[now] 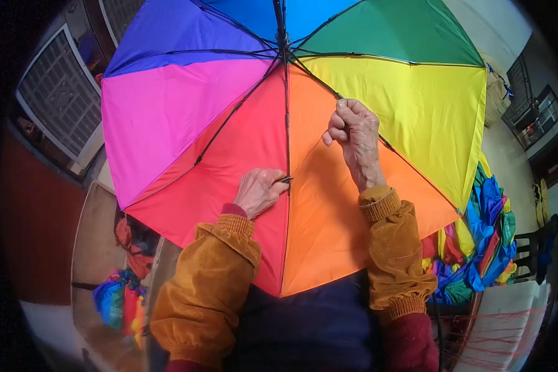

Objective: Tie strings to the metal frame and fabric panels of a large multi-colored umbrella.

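Note:
An open umbrella with rainbow-coloured panels fills the middle of the view, its inner side and black ribs facing me. My left hand is closed at the rib between the red and orange panels, fingers pinching around it. A small dark tip pokes out at the fingertips; I cannot tell whether it belongs to the rib or to a tool. Up and to the right, my right hand is closed in a pinch before the orange panel. A thin thread runs from it down toward the rib by my left hand.
A heap of multicoloured umbrella cloth lies at the right. Left of me, a folded rainbow umbrella and red cloth lie on a wooden surface. A white board with red threads stands at the lower right.

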